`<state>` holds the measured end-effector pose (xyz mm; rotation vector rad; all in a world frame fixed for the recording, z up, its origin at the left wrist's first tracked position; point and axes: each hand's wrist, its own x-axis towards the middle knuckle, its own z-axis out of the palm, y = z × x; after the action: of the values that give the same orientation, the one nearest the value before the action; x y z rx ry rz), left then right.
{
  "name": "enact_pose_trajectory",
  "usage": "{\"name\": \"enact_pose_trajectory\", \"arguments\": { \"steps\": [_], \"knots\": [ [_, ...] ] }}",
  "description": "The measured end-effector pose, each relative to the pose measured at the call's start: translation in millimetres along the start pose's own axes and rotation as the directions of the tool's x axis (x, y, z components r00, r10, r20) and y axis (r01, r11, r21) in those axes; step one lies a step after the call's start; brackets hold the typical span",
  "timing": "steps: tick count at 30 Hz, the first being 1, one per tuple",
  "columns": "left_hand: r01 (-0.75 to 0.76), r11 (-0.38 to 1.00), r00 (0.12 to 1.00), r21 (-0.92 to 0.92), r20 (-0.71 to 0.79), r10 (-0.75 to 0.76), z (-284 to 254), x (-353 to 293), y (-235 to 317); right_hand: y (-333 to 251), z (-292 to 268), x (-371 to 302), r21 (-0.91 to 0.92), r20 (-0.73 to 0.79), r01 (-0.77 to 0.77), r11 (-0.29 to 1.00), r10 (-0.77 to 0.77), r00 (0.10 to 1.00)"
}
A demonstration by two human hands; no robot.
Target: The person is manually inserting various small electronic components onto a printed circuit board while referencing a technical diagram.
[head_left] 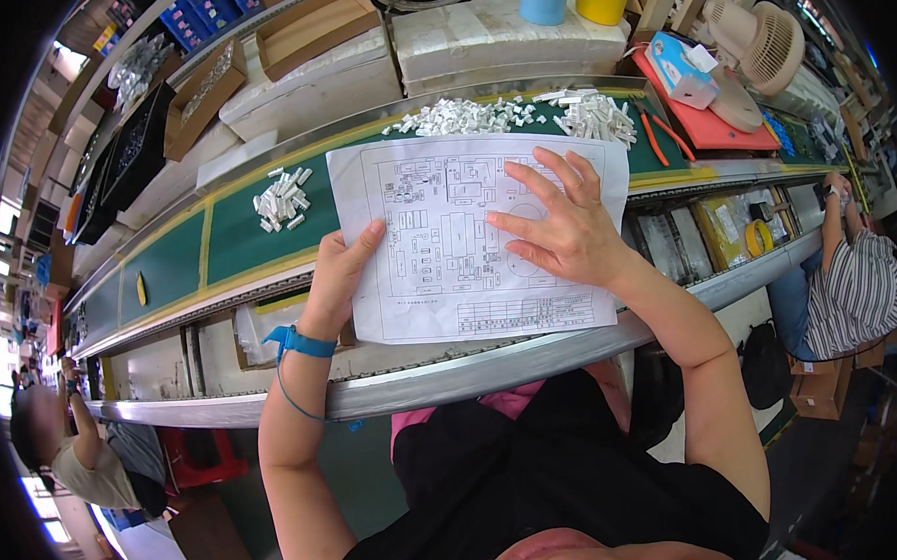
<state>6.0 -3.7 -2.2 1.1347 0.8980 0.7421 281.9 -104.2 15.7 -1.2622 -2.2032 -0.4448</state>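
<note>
A white sheet with a printed circuit-layout drawing [410, 312] is held up over the green conveyor belt. My left hand [346, 269] grips its left edge, thumb on the front and the other fingers hidden behind. A blue wrist strap [306, 343] with a thin cord circles my left wrist. Over the sheet's upper right part lies my right hand [564, 220], its fingers spread across the drawing. Just beyond the sheet's top edge are heaps of small white parts [461, 115] and longer white pieces [600, 116]. Another small pile of white pieces [283, 199] lies left of the sheet.
Orange-handled pliers [652, 136] rest at the belt's right, by a red board [712, 118] with a tissue box [682, 70] and beige fan [753, 41]. Cardboard trays [318, 30] stand behind. A metal rail [423, 389] runs along the front. Co-workers sit left and right.
</note>
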Motion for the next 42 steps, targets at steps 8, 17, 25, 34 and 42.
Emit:
{"name": "enact_pose_trajectory", "arguments": {
  "steps": [8, 17, 25, 34, 42],
  "knots": [
    [-0.011, 1.000, 1.000, -0.024, -0.029, 0.011, -1, -1, 1, -2, -1, 2, 0.046, -0.063, 0.060, 0.997, -0.057, 0.996],
    [-0.009, 0.998, 0.999, -0.058, -0.036, 0.007, -2, 1, 0, -9, -6, 1, 0.208, 0.067, 0.252, 0.945, -0.271, 0.960],
    [-0.013, 0.998, 0.999, -0.061, -0.050, 0.010, -8, 1, -1, 4, -10, 1, 0.240, -0.217, 0.118, 0.964, -0.066, 0.974],
    [-0.025, 0.998, 0.999, -0.065, -0.035, 0.023, -10, 6, -2, 46, 0, -6, 0.583, -0.398, -0.281, 0.762, 0.569, 0.719],
    [-0.043, 0.997, 0.997, -0.065, -0.070, 0.039, -12, 6, -1, 49, 9, -7, 0.852, -0.170, -0.291, 0.435, 0.756, 0.632]
  ]
}}
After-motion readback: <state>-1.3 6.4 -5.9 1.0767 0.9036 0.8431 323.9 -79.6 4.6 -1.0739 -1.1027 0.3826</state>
